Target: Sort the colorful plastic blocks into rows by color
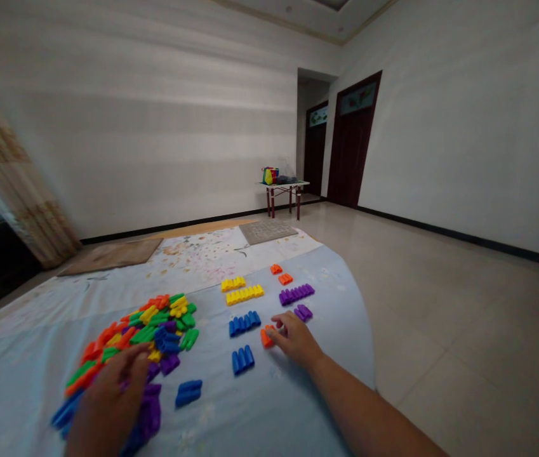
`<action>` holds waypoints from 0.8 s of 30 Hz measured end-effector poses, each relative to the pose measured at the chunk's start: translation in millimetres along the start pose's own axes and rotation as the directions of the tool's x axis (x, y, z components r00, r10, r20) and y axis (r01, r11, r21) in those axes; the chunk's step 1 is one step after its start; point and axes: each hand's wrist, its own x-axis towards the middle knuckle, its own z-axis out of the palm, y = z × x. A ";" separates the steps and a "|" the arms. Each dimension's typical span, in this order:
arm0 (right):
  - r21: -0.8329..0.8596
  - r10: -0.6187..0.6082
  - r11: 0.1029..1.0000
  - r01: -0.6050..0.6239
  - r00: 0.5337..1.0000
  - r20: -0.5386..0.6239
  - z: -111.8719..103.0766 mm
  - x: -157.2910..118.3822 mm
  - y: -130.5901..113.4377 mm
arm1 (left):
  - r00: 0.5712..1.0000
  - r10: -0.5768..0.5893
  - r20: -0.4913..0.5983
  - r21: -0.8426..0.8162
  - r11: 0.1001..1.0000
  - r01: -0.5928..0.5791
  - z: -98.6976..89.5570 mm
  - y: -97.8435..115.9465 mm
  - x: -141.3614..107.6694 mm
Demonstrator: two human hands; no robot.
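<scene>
My right hand (296,341) is closed on a small orange ribbed plastic piece (266,337) lying on the cloth, thumb and fingertips at its right side. My left hand (112,397) hangs over a heap of plastic pieces (143,333) in orange, green, yellow, blue and purple. Its fingers are curled in and slightly blurred; whatever may be between them is hidden. Between the hands are blue pieces (243,360), a longer blue row (245,324) and a lone blue block (188,393). Yellow rows (245,295), a purple row (296,294), purple pieces (303,312) and orange pieces (285,279) lie farther off.
A pale flowered cloth (216,425) covers the table, whose rounded edge runs along the right. Two brown mats (117,255) (268,232) lie at the far side. Beyond stands a small table (282,185) with colourful things on it, near dark red doors (355,143).
</scene>
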 end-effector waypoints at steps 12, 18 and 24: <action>0.035 0.039 0.999 -0.037 0.998 -0.056 -3.8 3.1 8.2 | 0.796 0.259 0.548 0.060 0.936 -0.346 104.6 172.5 -12.5; 0.014 0.093 0.996 -0.092 0.991 -0.094 -2.7 5.3 7.1 | 0.727 0.281 0.627 0.027 0.924 -0.381 100.5 164.3 12.8; -0.175 0.022 0.984 -0.030 0.999 -0.044 9.3 4.5 3.2 | 0.864 0.322 0.388 0.034 0.931 -0.362 107.2 200.1 93.4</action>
